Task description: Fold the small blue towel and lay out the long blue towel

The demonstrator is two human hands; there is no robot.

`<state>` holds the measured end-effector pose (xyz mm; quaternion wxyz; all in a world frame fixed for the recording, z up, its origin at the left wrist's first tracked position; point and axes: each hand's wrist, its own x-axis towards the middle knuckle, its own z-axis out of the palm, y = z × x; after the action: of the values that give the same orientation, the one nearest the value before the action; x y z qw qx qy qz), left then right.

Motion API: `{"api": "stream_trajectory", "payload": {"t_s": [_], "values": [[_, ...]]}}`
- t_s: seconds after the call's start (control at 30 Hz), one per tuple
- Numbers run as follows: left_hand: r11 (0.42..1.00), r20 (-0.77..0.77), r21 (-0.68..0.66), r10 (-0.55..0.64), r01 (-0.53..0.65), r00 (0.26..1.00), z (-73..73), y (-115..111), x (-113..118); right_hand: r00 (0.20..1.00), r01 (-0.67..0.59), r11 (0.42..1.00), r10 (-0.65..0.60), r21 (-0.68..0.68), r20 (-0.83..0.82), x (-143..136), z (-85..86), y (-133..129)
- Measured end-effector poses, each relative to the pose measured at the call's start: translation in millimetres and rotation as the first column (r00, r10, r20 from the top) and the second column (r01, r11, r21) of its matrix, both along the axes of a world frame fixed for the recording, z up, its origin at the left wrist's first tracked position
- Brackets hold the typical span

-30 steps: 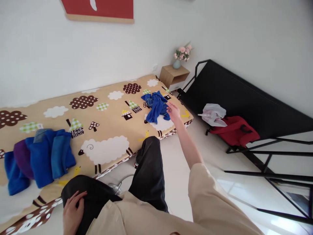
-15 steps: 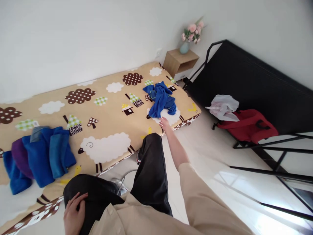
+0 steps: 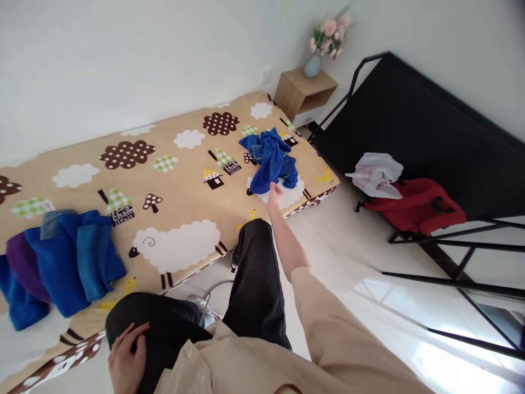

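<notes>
My right hand (image 3: 275,195) reaches out to the near edge of a crumpled blue garment (image 3: 270,156) with thin light trim, lying near the far right end of the bed. Its fingers are closed in a pinch at the cloth's edge, with the fingertips partly hidden. My left hand (image 3: 128,350) rests on my left knee, fingers apart and holding nothing. On the bed to the left lies a row of folded clothes (image 3: 61,260), mostly blue with a purple one (image 3: 25,268) and a grey-blue patch on top.
The bed (image 3: 180,191) has a beige printed cover. Beyond its right end stand a wooden nightstand (image 3: 305,85) and a vase of pink flowers (image 3: 313,65). On a black framed seat (image 3: 394,120) lie a white plastic bag (image 3: 377,172) and a red backpack (image 3: 422,208).
My right hand has moved slightly forward to the blue garment's edge, and its fingers have gone from extended to closed. My left hand stays on the knee. The view has shifted slightly.
</notes>
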<state>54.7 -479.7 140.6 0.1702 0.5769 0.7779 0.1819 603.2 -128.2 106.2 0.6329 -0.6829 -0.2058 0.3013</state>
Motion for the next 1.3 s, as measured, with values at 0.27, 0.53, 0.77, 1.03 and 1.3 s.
{"api": "stream_trajectory", "payload": {"t_s": [0.27, 0.53, 0.77, 1.03, 1.3], "values": [[0.988, 0.129, 0.137, 0.059, -0.077, 0.99, 21.4, -20, 37, 0.801, -0.581, 0.797, 0.523, 0.167, 0.292, -167, 93.5, -137], [0.925, 0.275, 0.377, -0.146, 0.033, 0.95, 34.8, -47, 108, 0.516, -0.854, 0.507, 0.854, 0.118, 0.062, -320, 82.6, -362], [0.908, 0.281, 0.396, -0.26, 0.135, 0.924, 58.4, -65, 83, 0.347, -0.929, 0.369, 0.877, -0.003, 0.332, -283, 78.1, -367], [0.903, 0.38, 0.395, -0.328, 0.168, 0.865, 90.1, -80, 93, 0.189, -0.933, 0.306, 0.864, -0.188, 0.467, -278, 56.5, -363], [0.805, 0.224, 0.413, -0.543, 0.426, 0.809, 112.2, -78, 69, 0.074, -0.969, 0.17, 0.892, -0.179, 0.447, -277, 50.6, -356]]}}
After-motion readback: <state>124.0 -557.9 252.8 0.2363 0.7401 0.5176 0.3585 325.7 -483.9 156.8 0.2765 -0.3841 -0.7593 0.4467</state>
